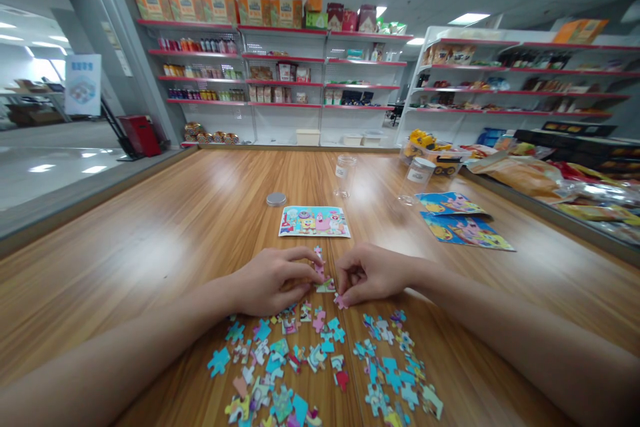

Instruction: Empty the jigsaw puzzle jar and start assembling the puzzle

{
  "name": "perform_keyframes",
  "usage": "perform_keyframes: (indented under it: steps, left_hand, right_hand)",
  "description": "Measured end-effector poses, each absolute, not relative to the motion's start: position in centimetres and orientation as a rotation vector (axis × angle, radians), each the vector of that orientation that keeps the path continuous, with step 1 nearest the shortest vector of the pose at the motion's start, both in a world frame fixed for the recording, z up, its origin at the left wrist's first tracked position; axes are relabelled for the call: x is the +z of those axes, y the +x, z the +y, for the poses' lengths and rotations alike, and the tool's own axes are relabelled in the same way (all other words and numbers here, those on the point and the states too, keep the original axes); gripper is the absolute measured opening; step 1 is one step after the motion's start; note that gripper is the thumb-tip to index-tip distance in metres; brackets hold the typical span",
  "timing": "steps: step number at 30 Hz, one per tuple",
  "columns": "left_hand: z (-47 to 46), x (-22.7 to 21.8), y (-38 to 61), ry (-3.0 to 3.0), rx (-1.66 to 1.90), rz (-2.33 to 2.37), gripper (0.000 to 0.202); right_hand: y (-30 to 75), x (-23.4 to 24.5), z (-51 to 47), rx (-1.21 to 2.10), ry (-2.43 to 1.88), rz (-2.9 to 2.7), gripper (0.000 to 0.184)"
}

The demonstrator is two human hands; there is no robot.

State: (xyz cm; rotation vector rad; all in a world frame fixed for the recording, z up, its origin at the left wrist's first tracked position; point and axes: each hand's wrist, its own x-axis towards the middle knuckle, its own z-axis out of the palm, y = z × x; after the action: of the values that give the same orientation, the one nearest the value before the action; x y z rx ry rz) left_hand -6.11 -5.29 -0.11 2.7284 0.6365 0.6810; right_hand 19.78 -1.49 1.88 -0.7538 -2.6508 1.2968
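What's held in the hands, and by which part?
Right hand: a pink piece, apparently pinched at its right edge. Left hand: touching nearby pieces; grip can't be told.

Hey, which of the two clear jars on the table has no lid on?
The left jar, just beyond the picture card's right end: its top looks bare, whereas the right jar wears a pale lid.

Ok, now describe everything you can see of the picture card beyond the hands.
The picture card is a thin, paper-like rectangle with a pale edge, printed with cartoon figures, including yellow and pink ones. It lies flat, face up, on the wood-grain table, beyond the left hand and right hand, neither touching it.
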Motion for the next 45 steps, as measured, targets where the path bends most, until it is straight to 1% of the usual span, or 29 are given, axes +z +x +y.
perform_keyframes:
  steps: [5,7,9,12,14,18,22,30,33,39,45]
  left_hand:
    - [-5.2,-0.2,-6.2,2.715,0.716,0.696,0.026]
    - [-5.3,-0.2,-6.2,2.712,0.714,0.705,0.026]
    - [-5.3,-0.1,-6.2,2.712,0.711,0.706,0.026]
    - [-5.3,-0.2,-6.2,2.715,0.722,0.695,0.026]
    - [-5.3,-0.2,-6.2,2.710,0.727,0.687,0.026]
    - [-5.2,-0.2,-6.2,2.699,0.718,0.698,0.026]
    - [-5.3,-0.2,-6.2,2.699,0.711,0.699,0.026]
    - [-5.3,-0.2,-6.3,2.702,0.710,0.716,0.026]
    - [-5.2,-0.2,-6.4,2.712,0.695,0.717,0.027]
    - [-5.0,-0.4,-6.4,2.749,0.653,0.683,0.032]
    - [-5.0,-0.2,-6.2,2.765,0.656,0.655,0.030]
  right_hand:
    - [19.6,1.7,-1.4,1.076,-0.735,-2.691,0.037]
    - [19.7,1.7,-1.3,1.051,-0.729,-2.677,0.042]
    - [19.8,1.6,-1.1,1.159,-0.712,-2.599,0.040]
    - [20.1,1.6,-0.9,1.386,-0.665,-2.498,0.030]
    - [20.1,1.6,-0.9,1.423,-0.637,-2.526,0.033]
    - [20.1,1.7,-1.3,1.265,-0.642,-2.638,0.031]
    - [20.0,1.8,-1.3,1.227,-0.700,-2.659,0.030]
    - [20.2,1.7,0.0,1.021,-1.045,-2.582,0.022]
    - [20.2,1.4,0.0,0.988,-1.040,-2.565,0.020]
    - [20.2,0.7,-0.3,0.943,-0.925,-2.536,0.024]
    - [20.0,0.6,-0.4,0.875,-0.951,-2.549,0.021]
